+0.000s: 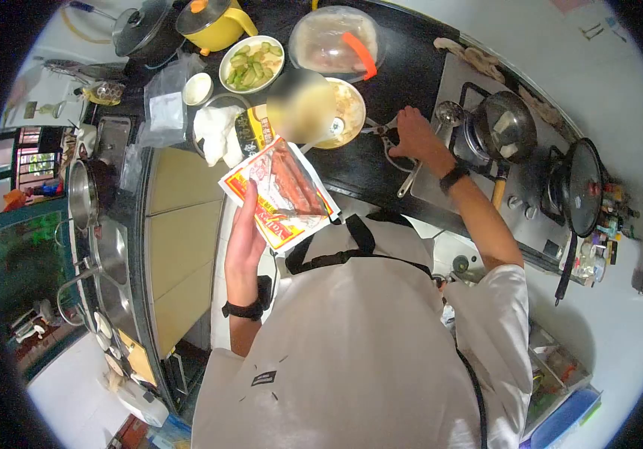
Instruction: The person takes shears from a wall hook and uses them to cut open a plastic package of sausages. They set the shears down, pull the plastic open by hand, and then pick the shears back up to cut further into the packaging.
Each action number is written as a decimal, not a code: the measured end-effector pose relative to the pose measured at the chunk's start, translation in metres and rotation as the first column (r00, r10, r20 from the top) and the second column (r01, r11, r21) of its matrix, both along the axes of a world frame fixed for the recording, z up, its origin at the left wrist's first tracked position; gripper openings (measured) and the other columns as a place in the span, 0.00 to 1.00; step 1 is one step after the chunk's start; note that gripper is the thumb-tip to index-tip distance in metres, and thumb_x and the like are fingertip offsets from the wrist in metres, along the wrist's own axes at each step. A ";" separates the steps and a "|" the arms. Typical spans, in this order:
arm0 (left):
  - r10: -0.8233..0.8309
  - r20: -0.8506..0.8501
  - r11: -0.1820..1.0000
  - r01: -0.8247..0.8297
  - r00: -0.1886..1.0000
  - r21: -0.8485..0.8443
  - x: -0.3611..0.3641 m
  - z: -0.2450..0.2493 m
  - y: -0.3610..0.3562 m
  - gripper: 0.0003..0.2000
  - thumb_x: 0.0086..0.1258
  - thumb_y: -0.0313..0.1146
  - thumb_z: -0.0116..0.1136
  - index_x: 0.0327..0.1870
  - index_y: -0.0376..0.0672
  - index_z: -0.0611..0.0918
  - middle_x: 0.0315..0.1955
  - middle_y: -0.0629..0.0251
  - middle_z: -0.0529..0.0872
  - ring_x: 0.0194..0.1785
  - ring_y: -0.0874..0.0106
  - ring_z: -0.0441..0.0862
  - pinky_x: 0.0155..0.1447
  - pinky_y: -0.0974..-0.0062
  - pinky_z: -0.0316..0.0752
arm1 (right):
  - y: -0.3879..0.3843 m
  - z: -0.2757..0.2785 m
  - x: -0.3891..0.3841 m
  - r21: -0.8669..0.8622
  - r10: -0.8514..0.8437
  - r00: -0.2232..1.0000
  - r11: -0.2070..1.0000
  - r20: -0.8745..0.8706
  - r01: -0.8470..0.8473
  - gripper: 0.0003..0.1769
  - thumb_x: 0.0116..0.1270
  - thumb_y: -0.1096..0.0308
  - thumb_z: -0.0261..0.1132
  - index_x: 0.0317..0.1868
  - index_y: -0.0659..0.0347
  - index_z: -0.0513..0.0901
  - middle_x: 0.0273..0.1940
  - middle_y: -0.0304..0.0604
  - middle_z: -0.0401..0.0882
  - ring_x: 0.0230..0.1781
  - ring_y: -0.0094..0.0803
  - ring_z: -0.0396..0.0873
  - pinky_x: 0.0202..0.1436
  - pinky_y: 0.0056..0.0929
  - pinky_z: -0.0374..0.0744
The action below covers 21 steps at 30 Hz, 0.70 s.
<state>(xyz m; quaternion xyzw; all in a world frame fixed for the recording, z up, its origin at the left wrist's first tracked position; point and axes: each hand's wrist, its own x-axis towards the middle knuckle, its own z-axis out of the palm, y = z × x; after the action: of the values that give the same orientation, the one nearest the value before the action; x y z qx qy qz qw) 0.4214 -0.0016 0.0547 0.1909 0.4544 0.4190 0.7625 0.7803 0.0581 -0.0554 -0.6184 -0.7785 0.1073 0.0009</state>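
left fingers [251, 193]: pinching sausage packet [282, 196], which extends beyond them | handling: probably light, pliable, slick film; best held by margin | right fingers [409, 120]: at scissors [391, 136] on bench [409, 71], closure can't be told

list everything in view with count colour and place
Sausage packet: 1, red and white, left hand
Scissors: 1, silver, by right hand
Bowls: 2, white, counter
Dish: 1, pale, counter, partly blurred
Container: 1, clear, counter back
Pot: 1, yellow, counter back
Lidded pot: 1, black, counter corner
Bag: 1, white, counter
Frying pan: 1, dark, stove
Long-handled pan: 1, black, stove
Slotted spoon: 1, silver, stove
Sink: 1, silver, far left
Edge clutter: uncounted, mixed colours, too small
Shirt: 1, beige, torso
Wristbands: 2, black, wrists
Left hand: 1, bare, packet
Right hand: 1, bare, scissors
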 end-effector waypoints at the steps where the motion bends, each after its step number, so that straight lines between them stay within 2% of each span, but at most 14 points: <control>1: 0.003 -0.001 1.000 -0.003 1.000 0.002 0.000 0.000 0.001 0.25 0.76 0.46 0.47 0.64 0.35 0.67 0.58 0.59 0.76 0.58 0.72 0.77 0.61 0.72 0.73 | 0.001 0.001 -0.003 -0.065 -0.059 0.998 0.996 0.025 0.061 0.42 0.38 0.54 0.77 0.49 0.74 0.71 0.48 0.57 0.70 0.53 0.51 0.70 0.58 0.42 0.73; 2: 0.002 -0.003 1.000 -0.002 1.000 0.011 0.000 0.000 0.001 0.25 0.76 0.46 0.47 0.64 0.35 0.67 0.58 0.59 0.76 0.58 0.72 0.77 0.61 0.72 0.73 | 0.001 0.002 -0.005 -0.128 -0.119 0.991 0.984 0.056 0.125 0.41 0.39 0.55 0.77 0.49 0.73 0.71 0.48 0.58 0.70 0.53 0.52 0.70 0.59 0.42 0.73; 6: -0.015 0.029 1.000 0.015 0.999 0.018 0.000 -0.004 0.004 0.25 0.76 0.45 0.46 0.65 0.36 0.67 0.59 0.60 0.75 0.59 0.72 0.76 0.62 0.71 0.72 | -0.002 -0.017 0.012 -0.070 -0.122 0.992 0.990 -0.042 0.119 0.34 0.44 0.62 0.75 0.49 0.70 0.71 0.48 0.58 0.70 0.53 0.51 0.70 0.59 0.42 0.72; 8: -0.026 0.046 1.000 0.026 0.999 0.015 -0.002 -0.006 0.005 0.24 0.77 0.44 0.44 0.66 0.37 0.66 0.61 0.61 0.74 0.61 0.71 0.75 0.64 0.70 0.71 | 0.001 -0.028 0.029 -0.068 0.009 0.984 0.997 -0.180 -0.022 0.26 0.48 0.68 0.70 0.47 0.68 0.72 0.47 0.56 0.71 0.53 0.51 0.70 0.58 0.43 0.72; 9: -0.035 0.053 0.999 0.034 0.998 0.016 -0.003 -0.007 0.006 0.24 0.77 0.44 0.44 0.66 0.37 0.66 0.61 0.61 0.74 0.61 0.71 0.75 0.64 0.70 0.71 | -0.001 -0.026 0.029 -0.068 0.001 0.985 0.998 -0.173 -0.012 0.26 0.48 0.68 0.70 0.47 0.68 0.72 0.47 0.56 0.71 0.53 0.51 0.70 0.58 0.43 0.72; 11: -0.049 0.065 0.999 0.048 0.997 0.024 -0.004 -0.009 0.007 0.24 0.77 0.44 0.45 0.66 0.36 0.65 0.61 0.61 0.74 0.61 0.71 0.75 0.64 0.70 0.70 | -0.008 -0.023 0.024 -0.001 -0.035 0.999 0.999 -0.002 0.035 0.21 0.51 0.71 0.65 0.47 0.67 0.75 0.50 0.56 0.74 0.55 0.50 0.72 0.61 0.42 0.72; 15: -0.068 0.080 0.997 0.066 0.994 0.029 -0.006 -0.012 0.011 0.24 0.77 0.44 0.46 0.66 0.36 0.66 0.60 0.61 0.75 0.60 0.71 0.75 0.63 0.71 0.71 | -0.014 -0.016 0.007 0.041 -0.105 0.992 0.994 0.070 0.102 0.21 0.54 0.71 0.63 0.50 0.67 0.74 0.54 0.55 0.74 0.58 0.50 0.71 0.64 0.41 0.70; 21: -0.138 0.064 0.990 0.136 0.988 0.022 -0.011 -0.014 0.019 0.24 0.76 0.45 0.48 0.64 0.36 0.68 0.58 0.60 0.76 0.58 0.72 0.76 0.61 0.72 0.72 | -0.026 -0.003 0.000 -0.075 -0.141 0.990 0.987 -0.005 0.140 0.27 0.55 0.70 0.63 0.57 0.65 0.72 0.59 0.55 0.71 0.64 0.47 0.67 0.69 0.39 0.66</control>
<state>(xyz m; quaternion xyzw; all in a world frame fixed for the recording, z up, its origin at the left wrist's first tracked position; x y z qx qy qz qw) 0.4101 0.0175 0.0408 0.2147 0.4112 0.3758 0.8023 0.7801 0.0320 -0.0584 -0.6708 -0.7283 0.1394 -0.0105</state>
